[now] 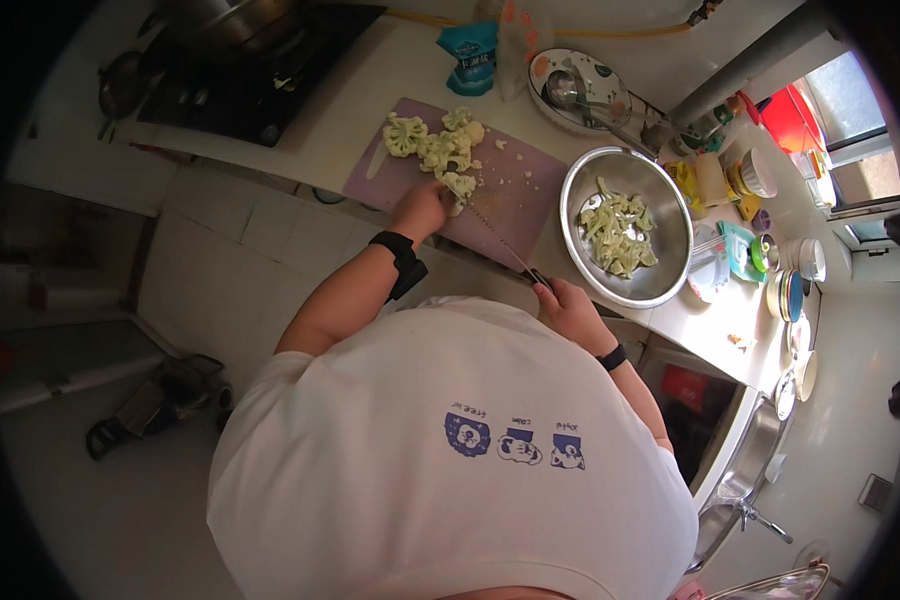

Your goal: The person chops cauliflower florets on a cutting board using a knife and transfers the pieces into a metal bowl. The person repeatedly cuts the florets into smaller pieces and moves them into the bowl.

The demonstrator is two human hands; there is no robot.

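My left hand (421,211) grips a cauliflower floret (460,184) near the front edge of a purple cutting board (390,180). In my right hand (574,313) is the handle of a kitchen knife (504,241). Its blade runs from that hand across the board to the floret by my left fingers; whether the edge is in the floret cannot be seen. Larger cauliflower pieces (444,146) lie on the back left of the board, with small crumbs scattered to their right. Right of the board, a stainless steel bowl (566,217) holds cut cauliflower (621,232).
A black cooktop (217,112) with a metal pot (247,26) is at the back left. Behind the board stand a blue bag (471,58) and an oval plate (544,75) with a ladle (562,88). Stacked bowls (784,296) and a sink (746,457) are at the right.
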